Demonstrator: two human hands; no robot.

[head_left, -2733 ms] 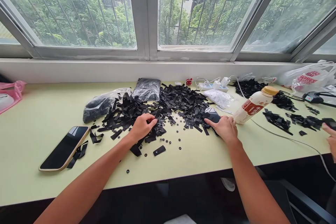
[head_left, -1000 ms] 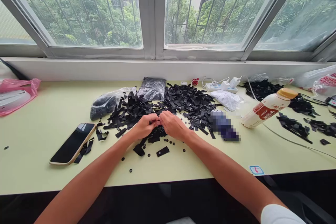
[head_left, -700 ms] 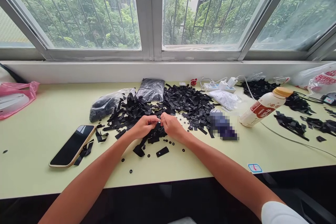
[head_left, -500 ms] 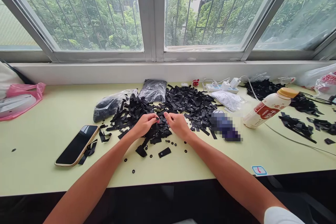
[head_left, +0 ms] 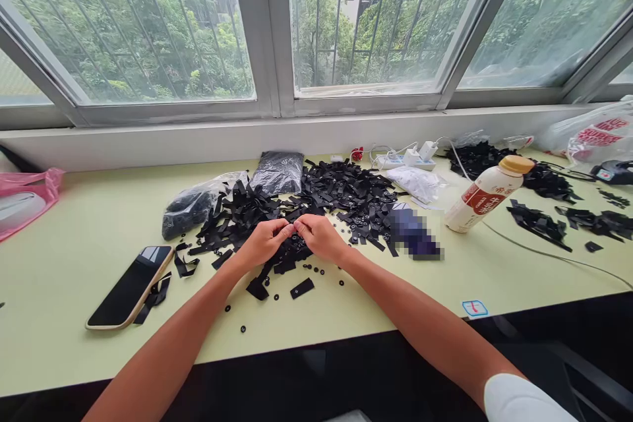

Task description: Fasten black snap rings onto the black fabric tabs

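My left hand [head_left: 264, 242] and my right hand [head_left: 322, 237] meet over the middle of the pile, thumbs and fingertips pinched together. Whatever sits between the fingertips is too small and covered to make out. Around and behind them spreads a heap of short black fabric strips [head_left: 346, 188]. Small round black buttons or discs [head_left: 309, 268] lie scattered among the strips and in front of my hands. One loose black strip with a small white mark [head_left: 302, 288] rests nearer the table edge.
A phone [head_left: 129, 287] lies to the left on the pale green table [head_left: 346, 316]. Behind are bags of black pieces [head_left: 185, 213] and a power strip [head_left: 395, 161]. To the right are a bottle [head_left: 487, 194], a cable and more black strips [head_left: 539, 223].
My hands, apart half a second ago with a small dark thing in the left fingers, have come together at the fingertips. The camera view has turned slightly right.
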